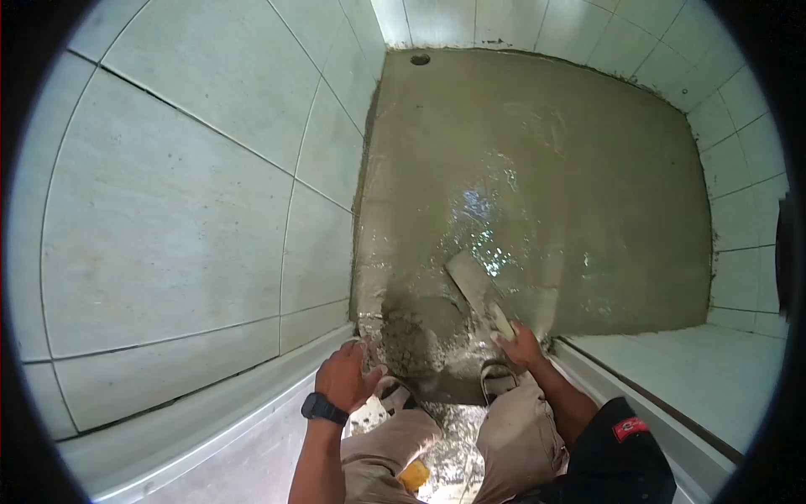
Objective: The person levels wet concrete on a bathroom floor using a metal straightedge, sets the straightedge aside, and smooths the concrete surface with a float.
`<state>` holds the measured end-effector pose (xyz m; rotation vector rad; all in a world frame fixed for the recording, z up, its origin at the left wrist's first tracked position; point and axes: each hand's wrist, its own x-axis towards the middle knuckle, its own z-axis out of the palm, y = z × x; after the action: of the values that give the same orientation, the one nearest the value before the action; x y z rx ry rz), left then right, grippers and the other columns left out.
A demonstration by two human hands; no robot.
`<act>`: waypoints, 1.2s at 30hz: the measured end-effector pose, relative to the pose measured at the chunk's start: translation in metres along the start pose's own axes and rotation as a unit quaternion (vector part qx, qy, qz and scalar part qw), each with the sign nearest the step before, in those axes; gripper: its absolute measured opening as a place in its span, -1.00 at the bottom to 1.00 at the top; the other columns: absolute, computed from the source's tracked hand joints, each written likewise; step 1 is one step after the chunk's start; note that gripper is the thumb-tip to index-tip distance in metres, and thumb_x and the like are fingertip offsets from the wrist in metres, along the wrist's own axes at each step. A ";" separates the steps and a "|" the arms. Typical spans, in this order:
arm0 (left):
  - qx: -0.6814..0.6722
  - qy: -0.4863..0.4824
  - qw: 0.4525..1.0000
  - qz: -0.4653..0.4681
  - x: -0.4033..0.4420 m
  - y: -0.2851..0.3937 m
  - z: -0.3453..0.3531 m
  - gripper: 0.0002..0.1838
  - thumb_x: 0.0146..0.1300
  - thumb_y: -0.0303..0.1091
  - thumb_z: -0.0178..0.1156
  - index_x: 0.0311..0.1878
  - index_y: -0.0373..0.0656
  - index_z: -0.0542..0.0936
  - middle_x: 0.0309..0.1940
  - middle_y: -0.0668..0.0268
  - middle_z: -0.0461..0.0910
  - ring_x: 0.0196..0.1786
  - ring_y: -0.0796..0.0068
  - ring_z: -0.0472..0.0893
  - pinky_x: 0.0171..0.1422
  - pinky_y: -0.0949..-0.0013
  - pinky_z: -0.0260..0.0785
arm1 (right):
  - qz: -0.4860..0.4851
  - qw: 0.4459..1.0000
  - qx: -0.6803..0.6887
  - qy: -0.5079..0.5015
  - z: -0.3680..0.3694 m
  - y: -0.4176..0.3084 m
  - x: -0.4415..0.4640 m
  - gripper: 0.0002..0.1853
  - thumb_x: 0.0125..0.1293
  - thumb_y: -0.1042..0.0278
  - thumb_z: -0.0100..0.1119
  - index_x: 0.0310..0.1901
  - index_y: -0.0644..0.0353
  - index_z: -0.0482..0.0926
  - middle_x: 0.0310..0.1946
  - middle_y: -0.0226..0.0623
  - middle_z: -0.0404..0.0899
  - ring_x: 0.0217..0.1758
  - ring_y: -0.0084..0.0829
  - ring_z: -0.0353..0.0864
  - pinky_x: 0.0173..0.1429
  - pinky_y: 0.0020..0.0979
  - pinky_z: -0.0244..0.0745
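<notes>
My right hand [522,348] is wrapped round the handle of a trowel [472,279]. Its flat, mortar-smeared blade points forward and left, lying on the wet grey mortar floor [621,227]. My left hand [340,376], with a dark watch on the wrist, is at the lower end of the left wall by the white door frame [315,357]. It holds nothing, and its thumb stands apart from the fingers; whether it touches the frame I cannot tell. Between the hands lies a rougher, darker patch of mortar [407,340], just ahead of my feet.
Tiled walls [168,210] enclose the floor on the left, back and right. A round drain hole [420,60] is at the far left corner. My knees and shoes are at the doorway, over a splattered light floor. A small yellow thing [413,476] lies between my legs.
</notes>
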<state>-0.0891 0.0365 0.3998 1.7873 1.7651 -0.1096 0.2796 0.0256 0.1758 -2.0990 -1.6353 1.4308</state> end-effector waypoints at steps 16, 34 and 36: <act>-0.128 -0.006 0.991 0.042 0.155 -0.025 -0.011 -0.19 0.19 0.10 0.30 0.32 -0.34 0.38 0.05 -0.19 0.56 0.12 0.03 0.60 0.18 0.18 0.42 | -0.034 0.995 0.095 -0.024 -0.013 0.050 -0.057 -0.46 0.14 0.03 0.42 0.01 0.26 0.54 -0.28 -0.07 0.64 -0.23 -0.22 0.63 -0.09 -0.23 0.48; -0.088 0.034 0.995 0.011 0.124 -0.043 -0.030 -0.25 0.22 -0.03 0.34 0.32 -0.35 0.38 0.14 -0.10 0.54 0.06 0.07 0.62 0.14 0.21 0.47 | 0.149 0.790 0.485 0.345 0.165 -0.377 0.051 -0.46 0.24 0.03 0.22 0.02 0.41 0.55 -0.02 0.13 0.57 0.06 0.02 0.53 0.16 -0.09 0.38; -0.070 0.061 0.996 0.004 0.115 -0.049 -0.028 -0.27 0.22 -0.04 0.33 0.32 -0.33 0.38 0.14 -0.10 0.54 0.06 0.04 0.62 0.15 0.20 0.47 | 0.157 0.783 0.494 0.345 0.167 -0.358 0.042 -0.47 0.21 0.05 0.27 0.01 0.39 0.55 -0.07 0.08 0.58 0.03 -0.03 0.54 0.13 -0.11 0.39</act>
<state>-0.1324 0.1464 0.3510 1.7316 1.8032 0.1273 -0.0903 0.1345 0.2724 -1.8396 -0.1442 0.9828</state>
